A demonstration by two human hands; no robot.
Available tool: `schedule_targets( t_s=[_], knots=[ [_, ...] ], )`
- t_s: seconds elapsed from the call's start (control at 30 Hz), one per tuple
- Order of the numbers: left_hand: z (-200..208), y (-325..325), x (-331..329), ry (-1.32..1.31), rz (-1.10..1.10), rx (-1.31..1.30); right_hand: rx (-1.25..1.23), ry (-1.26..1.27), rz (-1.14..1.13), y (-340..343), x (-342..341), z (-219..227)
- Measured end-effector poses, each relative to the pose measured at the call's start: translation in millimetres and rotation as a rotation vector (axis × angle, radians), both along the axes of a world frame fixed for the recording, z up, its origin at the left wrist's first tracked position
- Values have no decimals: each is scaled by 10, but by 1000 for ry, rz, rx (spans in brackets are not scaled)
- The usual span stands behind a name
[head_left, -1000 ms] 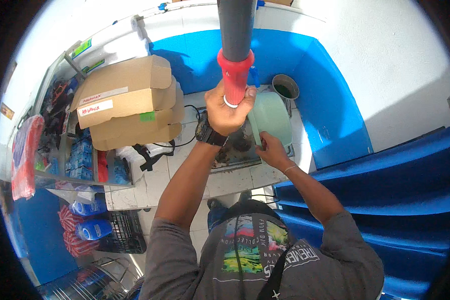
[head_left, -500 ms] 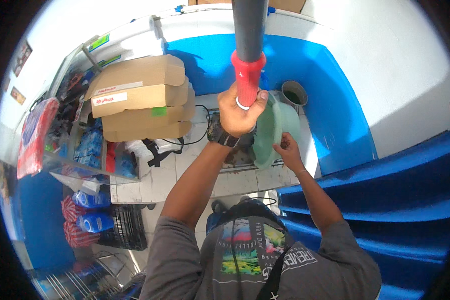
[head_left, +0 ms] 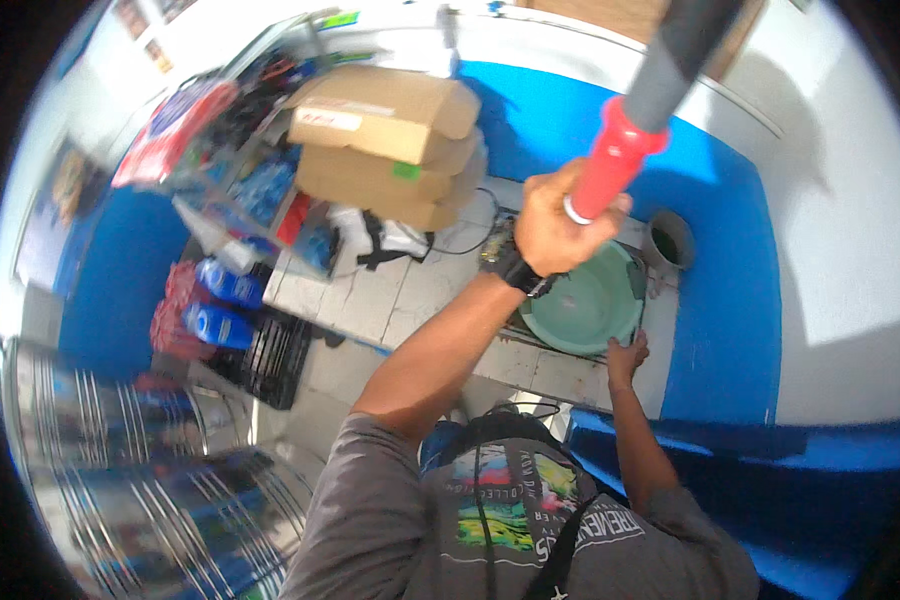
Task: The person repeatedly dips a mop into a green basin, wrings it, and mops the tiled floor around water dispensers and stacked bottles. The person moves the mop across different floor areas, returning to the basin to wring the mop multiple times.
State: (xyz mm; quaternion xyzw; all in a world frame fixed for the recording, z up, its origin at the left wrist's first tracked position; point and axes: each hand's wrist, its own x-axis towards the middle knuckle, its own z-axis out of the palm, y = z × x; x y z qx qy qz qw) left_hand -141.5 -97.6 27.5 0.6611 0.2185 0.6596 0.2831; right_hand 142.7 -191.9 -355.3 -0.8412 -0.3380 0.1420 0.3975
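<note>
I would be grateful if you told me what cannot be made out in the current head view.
All in the head view:
- Far end of the red-handled pole: cut off by the top edge.
- Upper-left part of the green basin: hidden behind the left hand and wrist.
- Right hand's exact hold on the basin: too small and blurred.
- Inside of the cardboard boxes: hidden by their cardboard.

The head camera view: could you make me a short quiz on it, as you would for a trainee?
1. Which hand grips the red handle?
2. True or false: the right hand is at the rim of the green basin.
3. Where are the cardboard boxes? (a) left of the green basin; (b) right of it; (c) inside it.

Key: 1. The left hand. 2. True. 3. a.
</note>
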Motion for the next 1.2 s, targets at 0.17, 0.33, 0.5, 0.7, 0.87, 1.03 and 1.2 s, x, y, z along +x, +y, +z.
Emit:
schedule_targets(
  t_s=[0.17, 0.33, 0.5, 0.7, 0.87, 1.03, 1.2],
  knots=[
    [187, -385, -25, -14, 70, 108, 604, 191, 720, 524, -248, 2073],
    [254, -1071, -243, 162, 242, 88, 1113, 649, 1148, 426, -791, 4577],
    [-336, -1947, -773, 328, 465, -51, 963, 1128, 1764, -153, -1553, 5588],
    [-2295, -3515, -2120, 580, 712, -554, 400, 1435, 2357, -825, -2790, 5284],
    [-3775, -5177, -2509, 103, 1396, -897, 257, 1427, 2265, -1849, -3836, 4897],
    [-3610, -5761, -2253, -233, 1472, -791, 332, 1346, 2087, -2816, -4817, 4086],
    [-3201, -5664, -2350, -227, 1463, -579, 105, 1110, 2071, -3414, -5027, 3293]
  ],
)
